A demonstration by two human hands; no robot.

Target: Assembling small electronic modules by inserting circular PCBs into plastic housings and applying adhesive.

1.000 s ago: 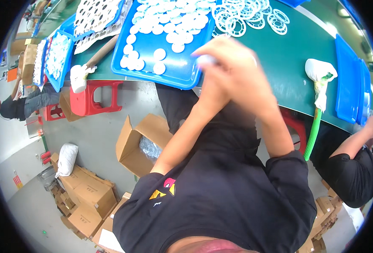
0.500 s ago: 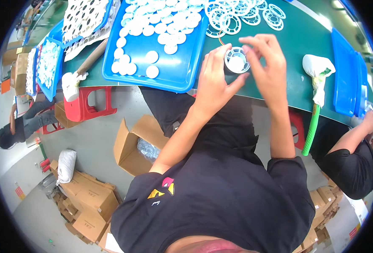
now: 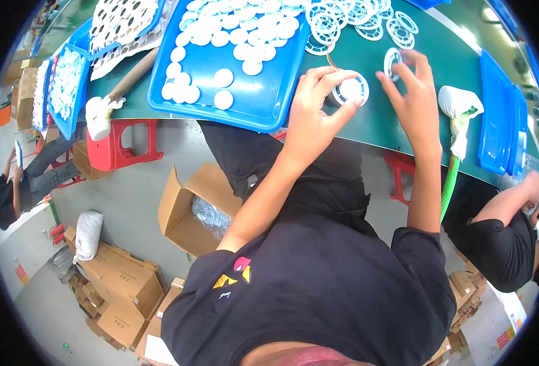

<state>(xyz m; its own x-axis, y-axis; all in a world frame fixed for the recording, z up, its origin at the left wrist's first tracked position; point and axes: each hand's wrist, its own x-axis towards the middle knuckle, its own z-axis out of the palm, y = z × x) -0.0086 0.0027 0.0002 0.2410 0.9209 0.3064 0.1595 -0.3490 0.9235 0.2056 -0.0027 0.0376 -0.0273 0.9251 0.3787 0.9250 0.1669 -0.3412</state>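
Broadly, a green tabletop (image 3: 446, 64) bending away toward both rims of the view. Over its near edge, left of centre, a big blue tray (image 3: 251, 97), white discs (image 3: 224, 77) heaped toward the far side, a few loose near the left corner. On the floor below that edge, an open cardboard box (image 3: 216, 183) with clear plastic pieces (image 3: 208, 215) inside. At the tabletop's left end, a narrower blue tray (image 3: 82, 88) full of small pale pieces (image 3: 64, 91). Toward the far edge, just right of the big tray, a loose pile of white rings (image 3: 358, 15). Nearer, just inside the near edge, two hands, now apart after both being at one thing half a second ago: left hand (image 3: 315, 110) clamped around a round part (image 3: 350, 90), right hand (image 3: 416, 91) drawn off to the right, thumb and fingertips closed on a slotted ring (image 3: 392, 61). Meaning, by the look of it, part and ring separate at present, one in each hand. Smallest, thin coloured wires (image 3: 331, 60) trailing from the round part toward the pile.
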